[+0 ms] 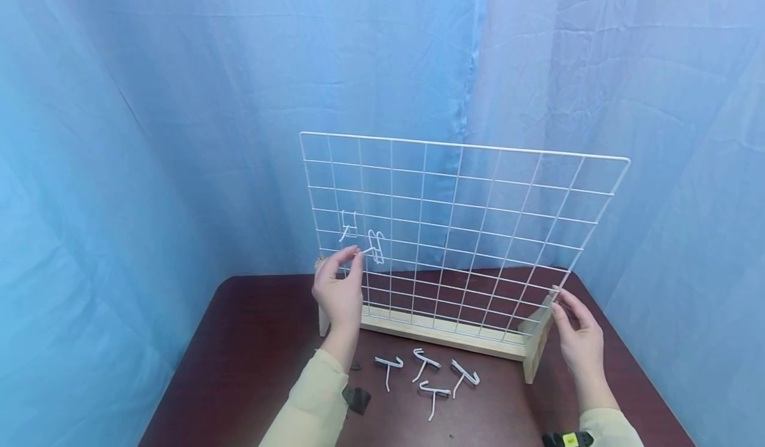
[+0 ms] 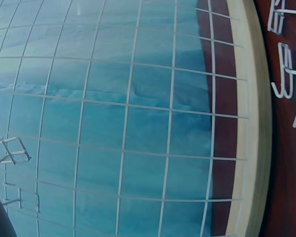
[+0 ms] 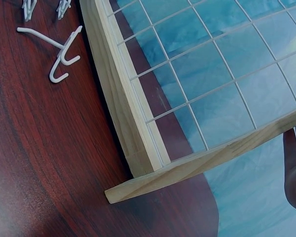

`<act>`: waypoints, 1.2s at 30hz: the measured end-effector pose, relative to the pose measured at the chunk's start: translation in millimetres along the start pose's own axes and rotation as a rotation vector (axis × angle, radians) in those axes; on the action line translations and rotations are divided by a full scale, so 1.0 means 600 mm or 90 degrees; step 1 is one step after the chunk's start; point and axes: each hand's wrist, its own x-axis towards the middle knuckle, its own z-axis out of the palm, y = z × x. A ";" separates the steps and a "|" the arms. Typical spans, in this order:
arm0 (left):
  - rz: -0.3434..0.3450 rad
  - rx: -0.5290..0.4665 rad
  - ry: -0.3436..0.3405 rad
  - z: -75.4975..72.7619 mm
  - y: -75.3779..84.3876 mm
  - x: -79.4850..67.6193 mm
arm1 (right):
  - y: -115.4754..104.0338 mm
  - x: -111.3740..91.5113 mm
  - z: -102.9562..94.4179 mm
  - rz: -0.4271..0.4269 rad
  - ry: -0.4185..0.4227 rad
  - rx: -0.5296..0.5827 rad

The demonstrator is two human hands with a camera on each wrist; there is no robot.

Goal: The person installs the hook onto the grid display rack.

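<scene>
My left hand (image 1: 340, 294) pinches the prong of a white wire hook (image 1: 378, 249) between thumb and fingertips. The hook's two-wire back lies right at the white wire grid (image 1: 463, 147), left of its middle. Just to the left, another white hook (image 1: 349, 224) hangs on the grid; both hooks also show at the lower left of the left wrist view. On the other side, my right hand (image 1: 581, 344) holds the grid stand's wooden side piece (image 1: 538, 347) near its top, at the grid's right edge. The wooden base bar (image 1: 442, 339) runs along the grid's bottom.
Several loose white hooks (image 1: 433, 394) lie on the dark red-brown table (image 1: 239, 354) in front of the stand. One of them (image 3: 64, 49) lies close to the base bar in the right wrist view. Blue curtains (image 1: 239, 101) hang behind and beside the table.
</scene>
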 end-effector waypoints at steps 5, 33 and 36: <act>0.016 0.003 0.019 0.010 0.012 0.008 | 0.028 0.009 -0.002 0.008 0.001 -0.008; 0.173 0.081 0.081 0.053 0.025 0.042 | -0.016 -0.006 0.000 -0.001 0.000 0.018; 0.189 0.096 0.077 0.055 0.023 0.044 | -0.017 -0.007 0.000 0.005 0.000 0.014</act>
